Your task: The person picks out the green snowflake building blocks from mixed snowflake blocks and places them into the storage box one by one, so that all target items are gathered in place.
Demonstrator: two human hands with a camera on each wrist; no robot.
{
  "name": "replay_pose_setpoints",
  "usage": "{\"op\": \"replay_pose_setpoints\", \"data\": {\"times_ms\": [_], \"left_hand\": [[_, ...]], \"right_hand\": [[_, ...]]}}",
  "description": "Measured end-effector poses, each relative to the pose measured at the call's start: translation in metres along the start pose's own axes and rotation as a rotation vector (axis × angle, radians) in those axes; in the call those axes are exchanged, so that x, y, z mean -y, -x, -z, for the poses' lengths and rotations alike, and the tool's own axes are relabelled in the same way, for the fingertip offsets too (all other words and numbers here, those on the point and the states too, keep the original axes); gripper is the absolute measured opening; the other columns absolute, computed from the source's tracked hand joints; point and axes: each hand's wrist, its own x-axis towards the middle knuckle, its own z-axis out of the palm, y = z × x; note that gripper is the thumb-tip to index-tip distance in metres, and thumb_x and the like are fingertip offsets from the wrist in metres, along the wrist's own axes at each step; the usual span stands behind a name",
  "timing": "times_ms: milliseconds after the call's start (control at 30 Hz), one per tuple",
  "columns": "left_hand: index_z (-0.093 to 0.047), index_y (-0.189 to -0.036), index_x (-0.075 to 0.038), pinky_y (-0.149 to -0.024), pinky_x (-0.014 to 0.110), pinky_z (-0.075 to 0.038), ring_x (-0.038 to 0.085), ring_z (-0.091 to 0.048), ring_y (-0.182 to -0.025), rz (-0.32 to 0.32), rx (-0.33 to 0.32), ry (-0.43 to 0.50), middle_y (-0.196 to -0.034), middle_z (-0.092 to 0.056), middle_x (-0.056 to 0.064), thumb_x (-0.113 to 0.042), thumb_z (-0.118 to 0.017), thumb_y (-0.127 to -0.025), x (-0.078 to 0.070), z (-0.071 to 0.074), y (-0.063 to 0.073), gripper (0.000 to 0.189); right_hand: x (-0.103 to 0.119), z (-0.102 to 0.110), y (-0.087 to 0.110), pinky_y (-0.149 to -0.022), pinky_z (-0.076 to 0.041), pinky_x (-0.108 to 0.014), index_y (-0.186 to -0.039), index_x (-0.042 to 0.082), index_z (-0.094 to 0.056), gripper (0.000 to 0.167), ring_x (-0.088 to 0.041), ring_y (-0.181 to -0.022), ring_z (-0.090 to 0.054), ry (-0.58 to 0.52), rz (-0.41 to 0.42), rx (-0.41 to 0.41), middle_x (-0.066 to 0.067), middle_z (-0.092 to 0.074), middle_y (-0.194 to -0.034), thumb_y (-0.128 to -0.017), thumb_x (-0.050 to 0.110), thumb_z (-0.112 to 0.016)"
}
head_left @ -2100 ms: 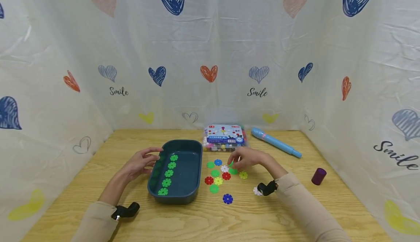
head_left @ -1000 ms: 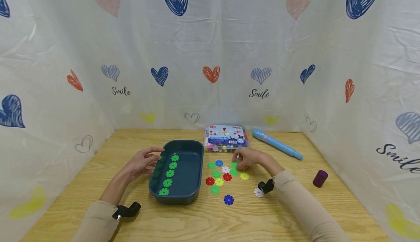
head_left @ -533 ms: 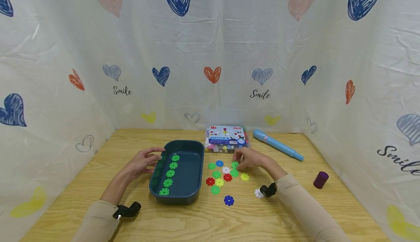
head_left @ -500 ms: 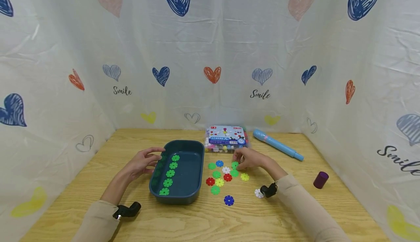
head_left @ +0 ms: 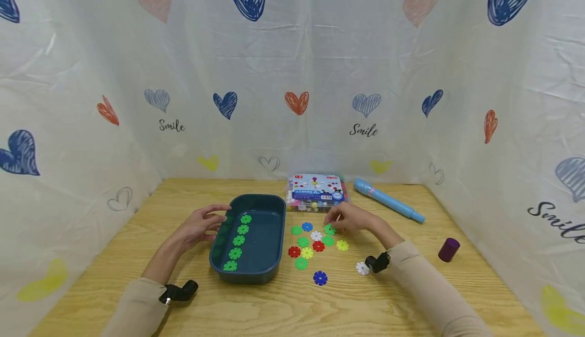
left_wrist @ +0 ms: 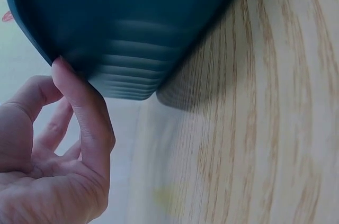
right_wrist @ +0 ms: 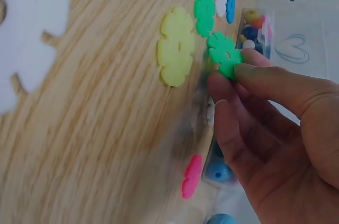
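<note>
In the head view my left hand (head_left: 199, 227) is at the left side of a dark teal plastic tray (head_left: 269, 272). Its thumb and a finger pinch the tray's rim in the left wrist view. Inside the tray, several green snowflake discs (head_left: 239, 240) lie in a row along the left. My right hand (head_left: 349, 217) pinches a green snowflake disc (right_wrist: 225, 54) between thumb and forefinger, tilted just over the table. Around it lie loose discs: a green one (head_left: 328, 241), a white one (head_left: 316, 236), a yellow one (head_left: 342, 245) and several others.
A clear box of colourful beads (head_left: 317, 193) stands at the back, beside a light blue stick-like object (head_left: 388, 201). A purple cylinder (head_left: 449, 249) is at the right. Near the front lie a dark blue disc (head_left: 320, 278) and a white disc (head_left: 362, 268). Curtains enclose the table.
My right hand has moved from reaching among the discs to pinching a green one, which now shows slightly raised. The left hand has stayed at the tray; the view has shifted slightly.
</note>
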Motion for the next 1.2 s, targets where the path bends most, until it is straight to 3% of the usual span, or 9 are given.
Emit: {"op": "replay_pose_setpoints", "data": {"times_ms": [233,500,700,867,1000,1200], "left_hand": [[-0.05,-0.141,-0.014,-0.068,0.028,-0.059,0.017,-0.067,-0.089,0.01,-0.016,0.008,-0.115,-0.062,0.008,-0.025,-0.062,-0.097,0.0,-0.002,-0.002,0.047],[-0.049,-0.141,-0.014,-0.068,0.027,-0.059,0.017,-0.067,-0.09,0.015,-0.016,0.007,-0.12,-0.061,0.01,-0.027,-0.063,-0.096,0.001,-0.001,-0.001,0.049],[-0.049,-0.142,-0.014,-0.069,0.029,-0.059,0.018,-0.068,-0.091,0.008,-0.012,0.01,-0.122,-0.061,0.012,-0.026,-0.063,-0.097,0.0,-0.002,-0.002,0.049],[-0.049,-0.141,-0.014,-0.07,0.031,-0.06,0.02,-0.068,-0.091,0.02,-0.02,0.013,-0.122,-0.061,0.011,-0.026,-0.063,-0.096,0.0,-0.002,-0.003,0.049],[-0.049,-0.141,-0.014,-0.071,0.032,-0.06,0.02,-0.068,-0.092,0.019,-0.013,0.013,-0.124,-0.06,0.013,-0.025,-0.063,-0.097,-0.001,-0.003,-0.002,0.048],[-0.048,-0.142,-0.014,-0.071,0.031,-0.06,0.018,-0.067,-0.09,0.011,0.001,0.016,-0.121,-0.062,0.011,-0.024,-0.062,-0.097,-0.002,-0.001,-0.001,0.049]], "right_hand": [[0.003,0.005,0.0,-0.063,-0.054,-0.025,-0.111,-0.002,-0.07,0.021,-0.02,-0.072,-0.065,-0.024,0.032,-0.005,-0.014,-0.073,-0.099,-0.096,0.001,-0.055],[0.015,0.011,-0.004,-0.067,-0.058,-0.047,-0.115,-0.006,-0.067,0.023,-0.037,-0.077,-0.068,-0.051,0.035,-0.007,-0.017,-0.073,-0.099,-0.098,0.004,-0.053],[0.022,0.014,-0.018,-0.066,-0.059,-0.044,-0.115,-0.003,-0.068,0.024,-0.032,-0.078,-0.07,-0.034,0.054,-0.017,-0.015,-0.074,-0.101,-0.099,0.007,-0.054],[0.033,0.016,-0.031,-0.066,-0.059,-0.039,-0.114,-0.001,-0.07,0.023,-0.038,-0.083,-0.07,-0.02,0.058,-0.025,-0.014,-0.074,-0.099,-0.099,0.006,-0.054],[0.045,0.016,-0.04,-0.069,-0.059,-0.044,-0.112,0.003,-0.072,0.022,-0.039,-0.084,-0.068,-0.029,0.041,-0.032,-0.011,-0.074,-0.097,-0.099,0.007,-0.055],[0.062,0.015,-0.055,-0.073,-0.055,-0.052,-0.112,0.01,-0.073,0.021,-0.026,-0.072,-0.063,-0.099,0.04,-0.041,-0.008,-0.074,-0.095,-0.099,0.009,-0.056]]}}
